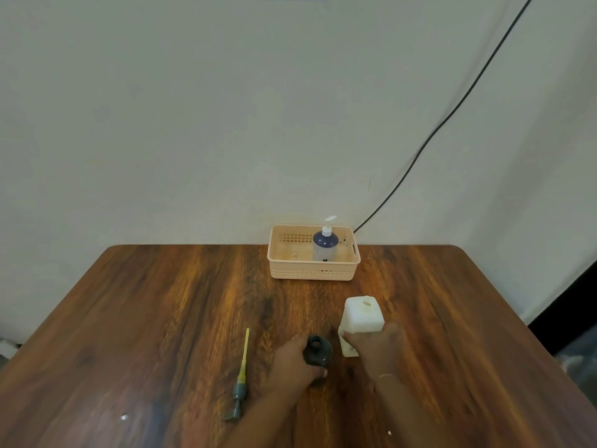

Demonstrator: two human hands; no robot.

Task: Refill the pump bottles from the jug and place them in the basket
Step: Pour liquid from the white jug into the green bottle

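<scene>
A dark pump bottle (317, 350) stands open-necked near the table's front, and my left hand (294, 363) is wrapped around its left side. Just right of it stands a white square jug (362, 318) with an open hole in its top. My right hand (376, 347) grips the jug's lower front. The bottle's grey pump head with a yellow tube (240, 379) lies flat on the table to the left. A blue pump bottle with a white pump (324, 244) stands upright inside the peach basket (281, 253) at the table's far edge.
The wooden table (161, 318) meets a pale wall behind the basket. A black cable (436, 130) runs down the wall to behind the basket. A small white speck (124, 417) lies at the front left.
</scene>
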